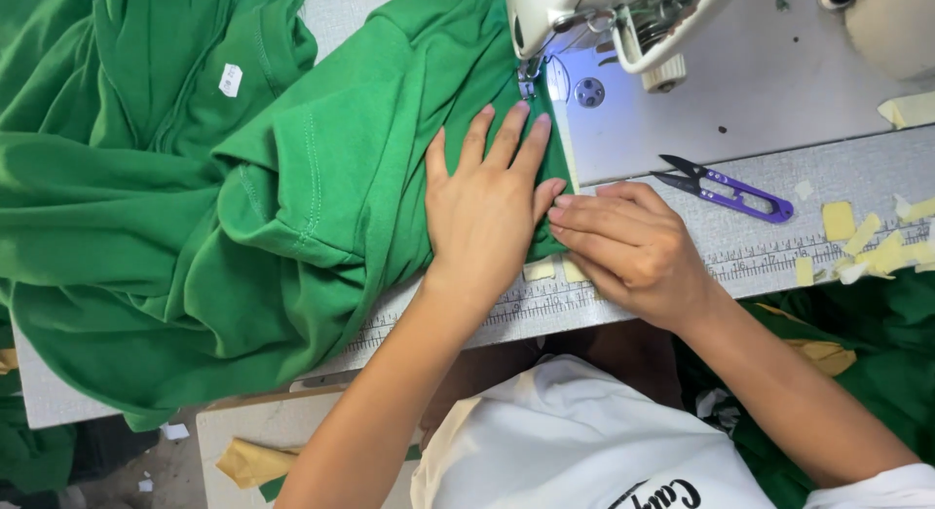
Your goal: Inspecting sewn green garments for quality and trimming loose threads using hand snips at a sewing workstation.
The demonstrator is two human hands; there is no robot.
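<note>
A green knit garment (243, 188) lies bunched over the left of the sewing table, one edge running up to the presser foot (527, 80) of a white sewing machine (604, 22). My left hand (487, 202) rests flat on the fabric, fingers spread and pointing toward the needle. My right hand (628, 241) sits beside it, fingertips pinching the garment's edge at the table. A small white label (230, 79) shows on the fabric at upper left.
Purple-handled thread snips (726, 189) lie on the table right of my hands. Yellow paper scraps (867, 238) are scattered at the right edge. A printed ruler strip (760, 261) runs along the table front. More green cloth (877, 363) sits below right.
</note>
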